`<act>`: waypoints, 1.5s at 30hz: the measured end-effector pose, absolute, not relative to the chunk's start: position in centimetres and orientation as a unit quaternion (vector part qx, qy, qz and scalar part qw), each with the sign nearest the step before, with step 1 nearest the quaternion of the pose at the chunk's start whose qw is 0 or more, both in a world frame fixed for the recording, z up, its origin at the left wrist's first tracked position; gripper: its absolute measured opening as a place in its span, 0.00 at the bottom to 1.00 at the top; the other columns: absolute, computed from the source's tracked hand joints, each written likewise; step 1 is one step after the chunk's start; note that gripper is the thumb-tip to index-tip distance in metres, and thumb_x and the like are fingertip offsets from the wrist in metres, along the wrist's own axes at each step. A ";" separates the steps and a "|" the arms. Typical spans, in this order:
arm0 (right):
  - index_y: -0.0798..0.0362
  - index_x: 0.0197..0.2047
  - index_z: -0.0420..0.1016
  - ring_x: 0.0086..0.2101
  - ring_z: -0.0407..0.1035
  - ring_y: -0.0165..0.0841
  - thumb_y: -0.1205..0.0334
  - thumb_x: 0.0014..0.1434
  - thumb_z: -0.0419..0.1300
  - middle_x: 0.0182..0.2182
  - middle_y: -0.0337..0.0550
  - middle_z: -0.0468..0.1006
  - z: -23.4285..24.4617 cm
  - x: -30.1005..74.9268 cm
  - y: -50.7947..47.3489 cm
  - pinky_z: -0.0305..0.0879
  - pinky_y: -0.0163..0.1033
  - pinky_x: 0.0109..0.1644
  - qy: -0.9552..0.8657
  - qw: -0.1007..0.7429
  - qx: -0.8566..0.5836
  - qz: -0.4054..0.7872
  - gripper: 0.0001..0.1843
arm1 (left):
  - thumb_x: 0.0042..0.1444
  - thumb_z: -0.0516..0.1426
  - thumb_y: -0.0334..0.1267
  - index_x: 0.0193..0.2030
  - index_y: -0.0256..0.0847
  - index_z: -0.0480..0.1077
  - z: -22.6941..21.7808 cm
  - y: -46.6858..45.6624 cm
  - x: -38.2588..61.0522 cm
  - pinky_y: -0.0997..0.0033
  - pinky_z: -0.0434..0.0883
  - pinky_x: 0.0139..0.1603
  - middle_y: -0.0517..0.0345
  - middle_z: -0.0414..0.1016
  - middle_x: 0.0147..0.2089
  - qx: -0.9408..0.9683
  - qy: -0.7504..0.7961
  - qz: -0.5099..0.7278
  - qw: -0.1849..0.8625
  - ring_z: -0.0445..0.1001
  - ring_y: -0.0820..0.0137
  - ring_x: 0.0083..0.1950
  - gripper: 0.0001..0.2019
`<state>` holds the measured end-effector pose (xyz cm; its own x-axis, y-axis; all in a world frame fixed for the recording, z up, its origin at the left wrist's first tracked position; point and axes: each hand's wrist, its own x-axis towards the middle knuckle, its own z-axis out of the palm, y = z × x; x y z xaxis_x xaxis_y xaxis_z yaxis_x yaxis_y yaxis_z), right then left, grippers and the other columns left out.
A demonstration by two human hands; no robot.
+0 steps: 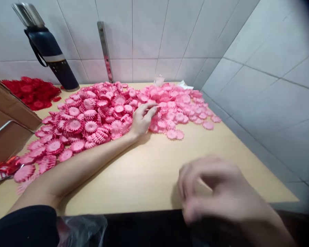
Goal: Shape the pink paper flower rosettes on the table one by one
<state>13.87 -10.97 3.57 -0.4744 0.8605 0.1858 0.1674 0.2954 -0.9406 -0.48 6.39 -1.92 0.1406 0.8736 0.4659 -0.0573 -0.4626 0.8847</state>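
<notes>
Many pink pleated discs (74, 125) with scalloped edges lie heaped along the back of the table. My left hand (141, 120) reaches over the right part of this heap. Its thumb and index finger are pinched together on a thin pink disc, of which only a sliver shows at the fingertips. Nearer the table's front edge is my right hand (211, 188), apart from the heap. Its fingers are curled and smeared by motion, so whether they hold anything is unclear. Paler pink discs (176, 133) lie flat to the right of my left hand.
A dark blue thermos flask (51, 51) stands at the back left beside a pile of red discs (33, 92). A cardboard box (10, 120) and red wrappers (5, 168) are at the left. Clear plastic (84, 230) hangs below the table's front edge. Tiled walls (267, 75) enclose the back and right.
</notes>
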 end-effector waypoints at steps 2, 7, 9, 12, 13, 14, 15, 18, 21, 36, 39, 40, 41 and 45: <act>0.55 0.24 0.74 0.19 0.68 0.28 0.57 0.48 0.69 0.19 0.40 0.75 5.5 14.1 -7.2 0.64 0.33 0.22 -0.677 0.413 -0.432 0.429 0.12 | 0.57 0.56 0.37 0.42 0.42 0.76 -1.9 6.2 -0.7 0.65 0.69 0.53 0.54 0.76 0.45 0.647 0.323 0.570 0.390 0.73 0.64 0.50 0.09; 0.56 0.27 0.76 0.19 0.68 0.28 0.46 0.53 0.63 0.21 0.41 0.75 4.4 14.7 0.9 0.62 0.32 0.20 -0.633 0.412 -0.494 0.431 0.19 | 0.57 0.55 0.38 0.48 0.42 0.75 -1.4 5.7 -1.3 0.62 0.67 0.56 0.51 0.73 0.47 0.688 0.326 0.544 0.352 0.71 0.63 0.53 0.13; 0.55 0.30 0.77 0.19 0.66 0.27 0.46 0.53 0.63 0.22 0.40 0.74 3.0 14.7 2.8 0.60 0.32 0.18 -0.636 0.423 -0.475 0.438 0.18 | 0.57 0.56 0.37 0.48 0.40 0.74 -1.3 5.5 -1.3 0.61 0.67 0.56 0.50 0.71 0.47 0.710 0.311 0.531 0.343 0.71 0.63 0.52 0.14; 0.54 0.33 0.79 0.20 0.66 0.27 0.49 0.53 0.63 0.24 0.40 0.76 1.6 14.6 3.6 0.62 0.33 0.22 -0.636 0.467 -0.443 0.425 0.15 | 0.54 0.59 0.36 0.49 0.40 0.74 -1.0 5.3 -1.3 0.62 0.69 0.54 0.49 0.71 0.47 0.720 0.296 0.526 0.344 0.71 0.63 0.51 0.15; 0.54 0.34 0.79 0.22 0.66 0.27 0.51 0.54 0.63 0.25 0.40 0.76 1.3 14.6 3.4 0.63 0.33 0.25 -0.634 0.479 -0.435 0.424 0.14 | 0.54 0.59 0.37 0.49 0.41 0.74 -0.9 5.2 -1.2 0.62 0.69 0.54 0.50 0.71 0.47 0.720 0.295 0.522 0.351 0.71 0.64 0.51 0.15; 0.54 0.34 0.79 0.22 0.66 0.27 0.51 0.54 0.63 0.25 0.40 0.76 1.2 14.7 3.3 0.64 0.34 0.26 -0.631 0.487 -0.430 0.424 0.13 | 0.54 0.59 0.37 0.49 0.41 0.74 -0.8 5.2 -1.2 0.62 0.70 0.53 0.50 0.71 0.47 0.719 0.297 0.516 0.359 0.71 0.64 0.50 0.15; 0.54 0.34 0.78 0.22 0.65 0.27 0.52 0.55 0.62 0.25 0.39 0.75 1.1 14.7 3.1 0.64 0.34 0.26 -0.627 0.494 -0.429 0.423 0.13 | 0.55 0.59 0.38 0.49 0.41 0.74 -0.7 5.1 -1.1 0.63 0.70 0.53 0.50 0.72 0.47 0.720 0.298 0.507 0.369 0.71 0.64 0.51 0.15; 0.54 0.34 0.77 0.21 0.62 0.25 0.52 0.55 0.62 0.22 0.37 0.72 1.0 14.9 2.7 0.60 0.33 0.24 -0.615 0.508 -0.433 0.421 0.13 | 0.56 0.58 0.38 0.48 0.40 0.74 -0.7 5.1 -1.0 0.64 0.72 0.50 0.49 0.72 0.47 0.720 0.296 0.501 0.378 0.72 0.64 0.50 0.14; 0.54 0.33 0.76 0.20 0.60 0.24 0.51 0.55 0.62 0.22 0.37 0.71 0.8 15.0 2.8 0.58 0.32 0.23 -0.603 0.520 -0.424 0.432 0.14 | 0.55 0.59 0.38 0.47 0.42 0.75 -0.8 5.2 -0.8 0.66 0.72 0.50 0.50 0.73 0.47 0.712 0.290 0.520 0.373 0.73 0.65 0.49 0.13; 0.54 0.32 0.75 0.17 0.56 0.25 0.56 0.55 0.63 0.16 0.33 0.64 -0.4 15.4 2.8 0.54 0.34 0.20 -0.583 0.565 -0.413 0.412 0.10 | 0.50 0.63 0.35 0.49 0.41 0.74 -1.3 5.6 -0.8 0.63 0.73 0.53 0.50 0.76 0.51 0.598 0.331 0.558 0.470 0.75 0.64 0.50 0.18; 0.54 0.29 0.74 0.16 0.56 0.24 0.56 0.56 0.62 0.15 0.33 0.64 -0.5 15.4 3.5 0.52 0.34 0.17 -0.561 0.595 -0.401 0.414 0.10 | 0.51 0.62 0.35 0.51 0.42 0.72 -1.5 5.9 -0.8 0.64 0.72 0.52 0.51 0.74 0.53 0.577 0.339 0.590 0.452 0.74 0.65 0.50 0.19; 0.54 0.29 0.74 0.15 0.56 0.25 0.56 0.56 0.62 0.15 0.34 0.64 -0.7 15.3 4.0 0.50 0.33 0.16 -0.553 0.595 -0.400 0.424 0.10 | 0.51 0.62 0.35 0.51 0.42 0.72 -1.6 6.0 -0.9 0.65 0.72 0.52 0.51 0.74 0.53 0.577 0.341 0.597 0.441 0.74 0.65 0.50 0.18; 0.54 0.28 0.74 0.14 0.56 0.25 0.56 0.56 0.62 0.15 0.34 0.65 -0.8 15.1 4.5 0.49 0.33 0.15 -0.546 0.593 -0.400 0.436 0.10 | 0.52 0.62 0.36 0.50 0.42 0.72 -1.7 6.1 -0.9 0.66 0.72 0.52 0.51 0.74 0.52 0.579 0.342 0.603 0.429 0.74 0.66 0.51 0.17; 0.54 0.28 0.74 0.13 0.58 0.25 0.55 0.50 0.66 0.16 0.35 0.68 -1.3 14.0 7.1 0.46 0.32 0.12 -0.502 0.593 -0.400 0.486 0.11 | 0.53 0.61 0.36 0.47 0.41 0.73 -2.0 6.5 -1.1 0.67 0.71 0.53 0.51 0.74 0.51 0.586 0.342 0.624 0.388 0.72 0.65 0.53 0.14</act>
<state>14.01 7.05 -1.28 0.0231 0.9783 0.2059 -0.1753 0.2067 -0.9626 -1.07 6.50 -2.03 -0.0126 0.8851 0.4652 -0.0844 -0.4646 0.8815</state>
